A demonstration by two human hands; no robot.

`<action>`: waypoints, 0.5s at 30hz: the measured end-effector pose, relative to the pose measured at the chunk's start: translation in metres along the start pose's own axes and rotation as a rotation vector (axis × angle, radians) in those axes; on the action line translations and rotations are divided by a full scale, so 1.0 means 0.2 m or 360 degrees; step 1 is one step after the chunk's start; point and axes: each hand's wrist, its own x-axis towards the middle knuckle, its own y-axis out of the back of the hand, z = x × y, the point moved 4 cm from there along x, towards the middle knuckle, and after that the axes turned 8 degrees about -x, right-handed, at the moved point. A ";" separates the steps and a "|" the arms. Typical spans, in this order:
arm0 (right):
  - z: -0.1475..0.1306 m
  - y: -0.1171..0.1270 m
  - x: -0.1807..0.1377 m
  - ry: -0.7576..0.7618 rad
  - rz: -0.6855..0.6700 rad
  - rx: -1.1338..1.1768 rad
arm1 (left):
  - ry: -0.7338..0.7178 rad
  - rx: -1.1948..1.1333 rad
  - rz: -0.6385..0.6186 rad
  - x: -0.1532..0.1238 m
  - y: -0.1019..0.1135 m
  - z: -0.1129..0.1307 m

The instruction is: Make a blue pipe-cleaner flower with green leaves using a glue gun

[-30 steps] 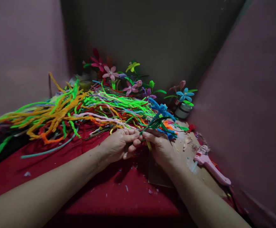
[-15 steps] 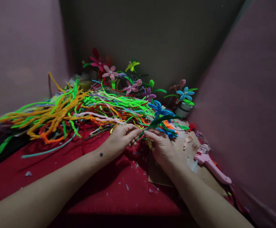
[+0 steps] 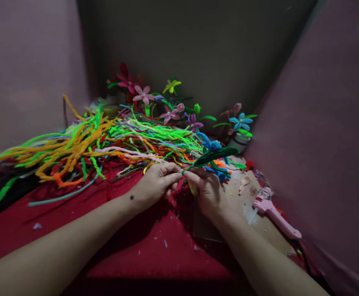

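Note:
My left hand point(image 3: 162, 181) and my right hand point(image 3: 208, 191) meet above the red cloth, fingertips nearly touching. Between them they pinch a thin green stem point(image 3: 183, 170). From it a dark green pipe-cleaner leaf point(image 3: 218, 155) rises to the right, above my right hand. Just behind the leaf shows a blue pipe-cleaner flower point(image 3: 209, 143), partly covered by it; where it joins the stem is hidden. More blue and orange fuzzy pieces point(image 3: 219, 172) lie past my right knuckles. Both hands are closed, and the stem's lower end is hidden by my fingers.
A heap of colourful pipe cleaners point(image 3: 83, 144) spreads across the back left. Finished fuzzy flowers point(image 3: 144, 95) stand behind it, one blue flower point(image 3: 241, 122) by a white container point(image 3: 239, 142). At right, a pink glue gun point(image 3: 276, 213) rests on cardboard point(image 3: 267, 236). Scraps dot the red cloth point(image 3: 120, 250).
The dark green leaf has shifted slightly right and turned, now covering more of the blue flower. My fingertips have drawn closer together on the stem.

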 end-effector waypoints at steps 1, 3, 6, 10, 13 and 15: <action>0.01 -0.01 0.00 -0.0053 -0.0016 0.0091 | 0.0114 -0.0221 -0.0094 0.00 -0.01 -0.01; 0.01 -0.02 0.00 -0.0130 -0.0072 0.0295 | 0.0273 -0.0598 -0.0252 0.00 -0.03 -0.03; 0.01 -0.03 0.01 -0.0124 -0.0153 0.0396 | 0.0437 -0.0969 -0.0457 -0.01 -0.05 -0.05; 0.00 -0.01 0.01 -0.0074 -0.0122 0.0250 | 0.0420 -0.0988 -0.0533 -0.01 -0.06 -0.03; 0.00 0.00 0.01 -0.0046 -0.0057 0.0182 | 0.0234 -0.0483 -0.0328 -0.01 -0.04 0.01; -0.01 0.00 0.01 -0.0035 -0.0040 0.0142 | 0.0077 -0.0066 -0.0165 -0.01 -0.03 0.03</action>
